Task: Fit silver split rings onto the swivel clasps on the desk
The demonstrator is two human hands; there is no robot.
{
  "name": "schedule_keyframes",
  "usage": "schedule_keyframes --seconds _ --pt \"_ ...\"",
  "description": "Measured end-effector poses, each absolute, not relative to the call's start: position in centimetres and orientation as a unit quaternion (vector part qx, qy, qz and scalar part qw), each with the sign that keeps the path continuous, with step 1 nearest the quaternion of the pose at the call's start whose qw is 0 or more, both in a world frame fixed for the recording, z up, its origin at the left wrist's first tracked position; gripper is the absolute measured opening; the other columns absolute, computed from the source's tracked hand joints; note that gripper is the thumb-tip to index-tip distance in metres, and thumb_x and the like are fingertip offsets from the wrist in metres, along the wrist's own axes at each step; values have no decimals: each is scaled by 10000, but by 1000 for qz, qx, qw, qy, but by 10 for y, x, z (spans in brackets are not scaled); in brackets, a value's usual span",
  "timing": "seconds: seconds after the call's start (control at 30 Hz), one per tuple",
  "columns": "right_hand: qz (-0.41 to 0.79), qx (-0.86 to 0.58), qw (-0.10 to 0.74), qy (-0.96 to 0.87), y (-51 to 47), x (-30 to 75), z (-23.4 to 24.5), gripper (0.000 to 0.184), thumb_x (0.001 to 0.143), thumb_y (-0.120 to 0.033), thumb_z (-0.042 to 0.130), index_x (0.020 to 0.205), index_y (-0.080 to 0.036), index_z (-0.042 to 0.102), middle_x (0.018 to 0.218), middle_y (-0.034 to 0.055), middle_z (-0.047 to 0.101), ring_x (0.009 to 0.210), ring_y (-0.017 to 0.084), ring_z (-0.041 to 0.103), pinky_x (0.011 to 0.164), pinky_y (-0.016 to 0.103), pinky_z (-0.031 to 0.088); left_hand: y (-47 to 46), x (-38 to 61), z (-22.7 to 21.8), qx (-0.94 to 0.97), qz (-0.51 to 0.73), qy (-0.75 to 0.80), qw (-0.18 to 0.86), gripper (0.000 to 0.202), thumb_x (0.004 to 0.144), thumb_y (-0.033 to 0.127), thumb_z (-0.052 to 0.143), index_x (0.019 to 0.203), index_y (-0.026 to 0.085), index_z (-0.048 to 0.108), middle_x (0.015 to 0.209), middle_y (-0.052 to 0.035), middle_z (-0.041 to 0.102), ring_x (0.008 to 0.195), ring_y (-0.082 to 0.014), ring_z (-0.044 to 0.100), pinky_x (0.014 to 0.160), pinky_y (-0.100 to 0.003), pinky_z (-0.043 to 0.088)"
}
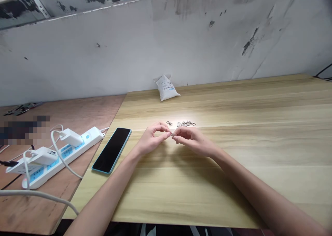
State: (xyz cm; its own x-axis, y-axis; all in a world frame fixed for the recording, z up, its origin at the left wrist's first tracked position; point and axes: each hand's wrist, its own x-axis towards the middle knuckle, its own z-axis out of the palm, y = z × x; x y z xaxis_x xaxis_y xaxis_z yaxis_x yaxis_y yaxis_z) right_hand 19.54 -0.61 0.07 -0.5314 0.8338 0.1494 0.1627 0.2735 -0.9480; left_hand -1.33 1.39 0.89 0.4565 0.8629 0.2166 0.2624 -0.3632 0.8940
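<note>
1. Above the middle of the pale wood tabletop point(233, 194), the left hand point(150, 141) and the right hand point(193, 141) meet at their fingertips, both closed in pinches on a small metal ring point(172, 135).
2. That ring is too small and blurred to read well. It looks like a split ring, but its long axis cannot be told. The two pinches come at it from either side, roughly across the view.
3. Just beyond the grip, on the side away from the person, lies a loose cluster of metal rings point(186, 124), nearer the right hand. Two more rings point(169, 123) sit slightly apart from it, just ahead of the left hand.
4. Farther off, a white printed bag point(166, 88) leans against the scuffed wall point(155, 49).
5. Left of the hands, a phone in a blue case point(111, 150) lies face up on the tabletop. A white power strip point(55, 156) with two plugged-in chargers point(70, 137) sits on a reddish wooden board point(77, 115).
</note>
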Motion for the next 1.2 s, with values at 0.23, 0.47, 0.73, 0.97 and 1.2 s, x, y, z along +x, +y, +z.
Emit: schedule_keyframes --seconds 0.23,0.47,0.73,0.97,1.2 --pt "497 -348 350 -713 -6 193 0 275 928 -429 535 810 -187 594 711 -18 491 593 102 354 545 258 286 12 -12 10 753 363 377 399 151 849 320 651 790 188 695 914 -56 642 887 -186 606 826 -338 460" --pt "378 -396 384 -744 -6 192 -1 237 932 -375 518 818 -190 612 661 -19 506 547 97 348 512 250 273 10 -12 10 771 354 369 380 90 825 289 688 824 209 729 942 -55 643 972 -202 602 887 -354 455" --pt "167 -388 411 -808 -3 190 -14 105 862 -209 549 797 -205 632 689 0 625 553 100 458 547 237 332 8 -12 9 765 322 369 419 168 853 356 647 842 212 732 993 -69 613 1013 -222 580 844 -361 501" --pt "60 -389 400 -828 -2 190 -17 130 852 -170 543 781 -218 641 709 0 686 561 103 517 538 230 318 10 -11 7 739 317 363 470 169 850 351 652 825 198 721 923 -58 612 916 -192 583 782 -330 499" --pt "54 -385 402 -829 -3 190 -17 147 872 -181 533 789 -209 651 705 0 686 548 97 501 524 228 318 11 -13 6 730 319 355 489 166 852 353 655 832 197 709 932 -53 600 928 -187 576 817 -334 484"
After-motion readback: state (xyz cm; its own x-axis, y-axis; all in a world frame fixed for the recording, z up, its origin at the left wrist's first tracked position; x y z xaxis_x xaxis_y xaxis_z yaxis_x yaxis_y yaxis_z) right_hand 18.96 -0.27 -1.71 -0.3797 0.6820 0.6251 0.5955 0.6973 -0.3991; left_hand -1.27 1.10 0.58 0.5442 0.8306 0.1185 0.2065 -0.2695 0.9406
